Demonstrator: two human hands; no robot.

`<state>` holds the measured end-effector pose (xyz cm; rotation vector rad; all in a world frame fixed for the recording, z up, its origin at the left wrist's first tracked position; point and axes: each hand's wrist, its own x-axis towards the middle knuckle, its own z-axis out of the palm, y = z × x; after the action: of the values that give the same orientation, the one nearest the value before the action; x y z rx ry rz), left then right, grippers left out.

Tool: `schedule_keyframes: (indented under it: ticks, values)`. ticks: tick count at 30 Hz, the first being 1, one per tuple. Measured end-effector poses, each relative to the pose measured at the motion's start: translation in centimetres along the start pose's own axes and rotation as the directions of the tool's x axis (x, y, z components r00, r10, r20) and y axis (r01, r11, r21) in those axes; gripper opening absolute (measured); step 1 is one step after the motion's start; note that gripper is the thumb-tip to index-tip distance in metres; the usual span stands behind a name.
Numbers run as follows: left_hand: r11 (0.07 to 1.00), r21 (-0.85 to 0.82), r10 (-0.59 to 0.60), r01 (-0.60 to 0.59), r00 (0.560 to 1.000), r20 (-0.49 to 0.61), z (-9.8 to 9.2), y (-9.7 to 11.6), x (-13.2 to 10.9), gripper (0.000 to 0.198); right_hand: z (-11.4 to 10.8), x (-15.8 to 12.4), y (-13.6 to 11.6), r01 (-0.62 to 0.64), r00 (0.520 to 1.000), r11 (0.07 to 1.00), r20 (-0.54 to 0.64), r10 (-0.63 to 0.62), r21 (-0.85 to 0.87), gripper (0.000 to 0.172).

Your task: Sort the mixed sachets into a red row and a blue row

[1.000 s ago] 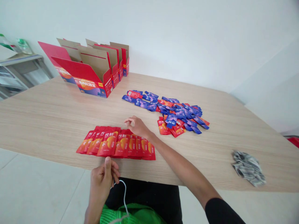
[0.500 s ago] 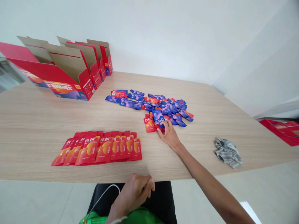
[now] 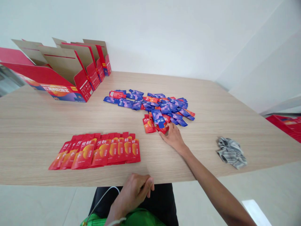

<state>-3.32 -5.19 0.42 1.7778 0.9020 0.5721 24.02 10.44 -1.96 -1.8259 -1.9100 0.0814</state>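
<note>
My right hand (image 3: 173,135) reaches to the near edge of a loose pile of blue and red pouches. Its thumb and fingers close on the edge of a red pouch (image 3: 162,129), which lies partly under a blue pouch (image 3: 157,115). Just left of it, another red pouch (image 3: 149,125) lies flat and face up. My left hand (image 3: 137,190) is curled closed over my lap at the table's front edge, with nothing visible in it. On the left, several red pouches (image 3: 84,152) overlap in a row, printed sides up.
Open red cardboard boxes (image 3: 64,93) stand at the back left of the wooden table (image 3: 113,122). A crumpled grey striped cloth (image 3: 231,153) lies at the right. Beyond the right edge is another red box (image 3: 285,125). A white wall rises behind the table.
My right hand has shifted slightly, its fingers moving off the blue pouch's end onto the red pouch beneath. My left hand stays curled in place. The view has turned a little.
</note>
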Motion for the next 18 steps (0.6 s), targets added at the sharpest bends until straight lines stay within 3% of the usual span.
schedule_keyframes:
  ticks: [3,6,11,15,18]
  values:
    - [1.000,-0.018,0.015,-0.016,1.000,-0.009,0.0,0.0,0.1,0.060,-0.9,-0.6,0.7,0.082,0.996,0.994,0.020,-0.084,0.077,0.040]
    - [1.000,-0.023,0.020,-0.020,1.000,-0.015,0.0,0.0,0.1,0.060,-2.0,-2.0,1.4,0.124,0.989,0.986,0.060,-0.132,0.113,0.055]
    - [0.999,-0.034,0.025,-0.026,1.000,-0.013,0.1,-0.1,0.0,0.059,-4.8,-4.9,1.8,0.115,0.958,0.984,0.247,-0.145,0.133,0.076]
    - [0.999,-0.037,0.022,-0.022,1.000,-0.009,0.1,-0.2,-0.3,0.059,-6.8,-6.6,-0.1,0.149,0.888,0.958,0.394,-0.239,0.247,0.082]
    - [0.999,-0.042,0.030,-0.030,0.999,-0.012,0.0,-0.1,-0.5,0.060,-6.8,-7.0,-2.3,0.217,0.810,0.912,0.457,-0.367,0.348,0.087]
